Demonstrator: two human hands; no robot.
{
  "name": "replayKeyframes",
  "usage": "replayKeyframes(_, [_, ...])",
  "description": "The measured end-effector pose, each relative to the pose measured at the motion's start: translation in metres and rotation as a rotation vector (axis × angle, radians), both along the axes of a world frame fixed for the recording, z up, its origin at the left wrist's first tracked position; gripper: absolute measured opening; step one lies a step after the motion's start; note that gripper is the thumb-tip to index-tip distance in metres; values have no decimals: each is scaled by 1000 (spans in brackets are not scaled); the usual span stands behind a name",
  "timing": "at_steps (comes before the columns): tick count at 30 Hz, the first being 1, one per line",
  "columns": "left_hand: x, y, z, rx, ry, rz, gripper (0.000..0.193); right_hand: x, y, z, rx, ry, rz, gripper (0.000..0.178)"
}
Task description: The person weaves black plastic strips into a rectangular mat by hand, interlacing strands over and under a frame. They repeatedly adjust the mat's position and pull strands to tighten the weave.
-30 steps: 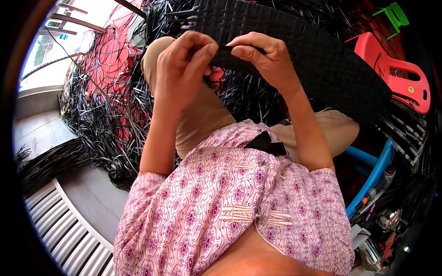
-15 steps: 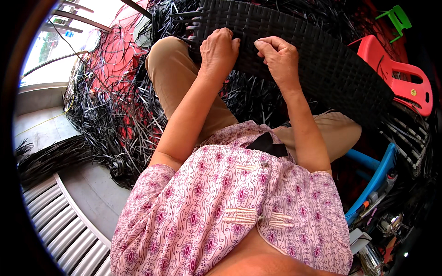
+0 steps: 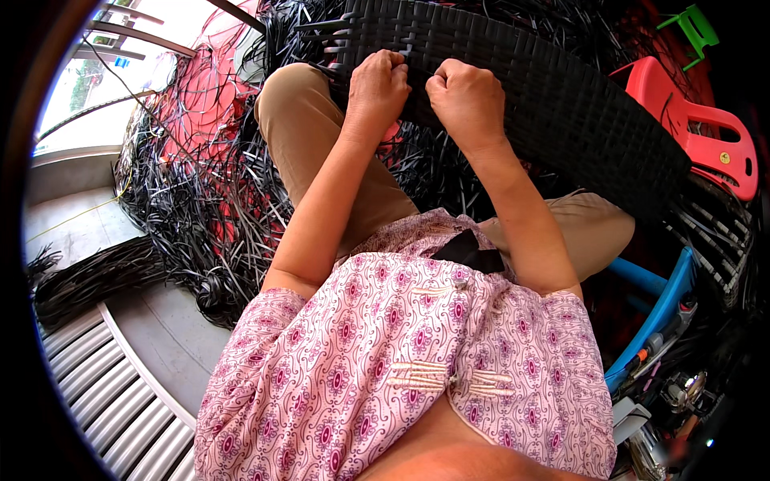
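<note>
A black woven panel of flat plastic strips lies across my lap and slants down toward the right. My left hand is closed against its near side, close to the left end where loose strip ends stick out. Just right of it my right hand is closed too, knuckles up, over the weave. A small strip end shows pale at the left fingertips. What either hand pinches is hidden by the fingers, and dark strip is hard to tell from the dark weave.
Tangled black strips cover the red floor on the left. A pale slatted seat stands at lower left. To the right are a red plastic chair, a small green chair, a blue frame and several tools beside it.
My right hand has moved left toward my left hand, and its raised fingers have curled into a fist. The left hand has turned and lowered slightly.
</note>
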State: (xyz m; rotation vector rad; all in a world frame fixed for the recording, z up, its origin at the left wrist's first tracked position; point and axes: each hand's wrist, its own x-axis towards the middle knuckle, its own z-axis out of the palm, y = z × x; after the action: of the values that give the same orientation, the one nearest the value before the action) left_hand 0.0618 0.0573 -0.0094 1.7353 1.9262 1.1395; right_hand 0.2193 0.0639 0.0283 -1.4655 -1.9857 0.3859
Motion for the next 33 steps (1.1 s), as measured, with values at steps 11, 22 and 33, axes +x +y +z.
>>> replayKeyframes(11, [0, -1, 0, -7, -137, -9, 20, -12, 0, 6, 5, -113, -29, 16])
replayKeyframes(22, [-7, -4, 22, -176, -267, -68, 24, -15, 7, 1, 43, -112, 32, 16])
replayKeyframes(33, [-21, -10, 28, -55, 56, 56, 21, -28, 10, 7, 93, -331, 69, 20])
